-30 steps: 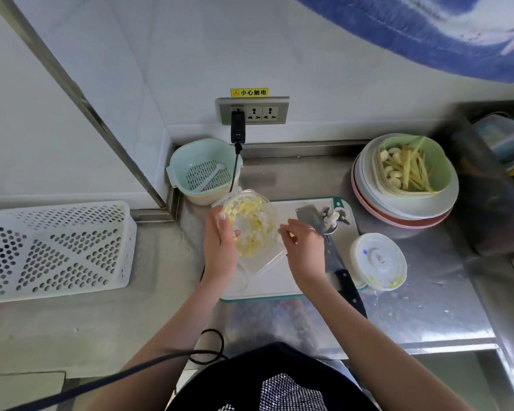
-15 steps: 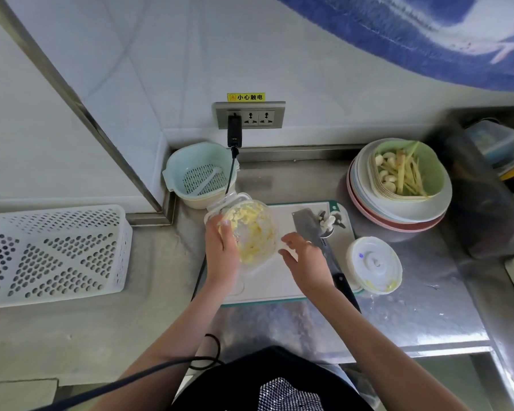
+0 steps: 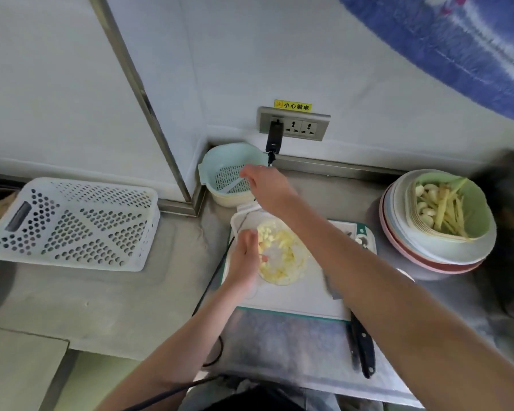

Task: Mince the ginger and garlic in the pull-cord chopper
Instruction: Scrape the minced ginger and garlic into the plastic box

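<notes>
We've got the chopper bowl (image 3: 282, 256) tilted on the cutting board (image 3: 297, 301), full of yellow ginger/garlic bits, our left hand (image 3: 244, 262) gripping its side. Our right hand (image 3: 264, 185) is over the teal colander (image 3: 220, 170), fingertips at the white spoon (image 3: 232, 186) w/in it; can't tell if they've closed on it.

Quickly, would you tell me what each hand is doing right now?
Left hand: grips the side of the chopper bowl.
Right hand: at the white scraper in the colander; whether it grips it cannot be told.
</notes>
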Demonstrator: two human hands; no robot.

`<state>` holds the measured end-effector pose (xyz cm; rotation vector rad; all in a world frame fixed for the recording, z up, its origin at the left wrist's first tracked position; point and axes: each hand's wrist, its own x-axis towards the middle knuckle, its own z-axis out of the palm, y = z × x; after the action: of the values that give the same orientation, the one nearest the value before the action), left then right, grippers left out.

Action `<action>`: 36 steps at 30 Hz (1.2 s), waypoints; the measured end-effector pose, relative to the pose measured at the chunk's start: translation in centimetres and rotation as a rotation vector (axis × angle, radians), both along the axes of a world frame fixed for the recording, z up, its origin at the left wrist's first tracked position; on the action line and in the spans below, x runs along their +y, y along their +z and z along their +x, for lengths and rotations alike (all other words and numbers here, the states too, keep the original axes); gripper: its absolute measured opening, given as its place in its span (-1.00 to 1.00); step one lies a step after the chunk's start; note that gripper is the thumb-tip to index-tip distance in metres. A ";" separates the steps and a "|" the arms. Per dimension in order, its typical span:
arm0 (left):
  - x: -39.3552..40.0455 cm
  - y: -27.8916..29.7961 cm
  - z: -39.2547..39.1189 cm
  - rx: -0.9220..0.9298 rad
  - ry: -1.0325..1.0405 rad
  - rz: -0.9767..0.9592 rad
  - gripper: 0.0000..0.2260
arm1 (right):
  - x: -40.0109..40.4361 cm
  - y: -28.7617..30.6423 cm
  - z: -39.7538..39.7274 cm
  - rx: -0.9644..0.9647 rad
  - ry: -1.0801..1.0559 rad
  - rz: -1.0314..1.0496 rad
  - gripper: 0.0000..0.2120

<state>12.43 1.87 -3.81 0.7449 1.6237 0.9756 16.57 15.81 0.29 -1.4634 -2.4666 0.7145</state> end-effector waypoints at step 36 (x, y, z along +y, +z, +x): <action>0.5 -1.2 -0.3 -0.024 0.139 0.024 -0.77 | -2.6 0.4 5.3 0.851 -0.612 -0.035 -0.94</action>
<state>12.11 2.36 -5.05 0.6406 1.6626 1.1005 21.89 13.18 0.73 -1.3989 -1.3010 0.9649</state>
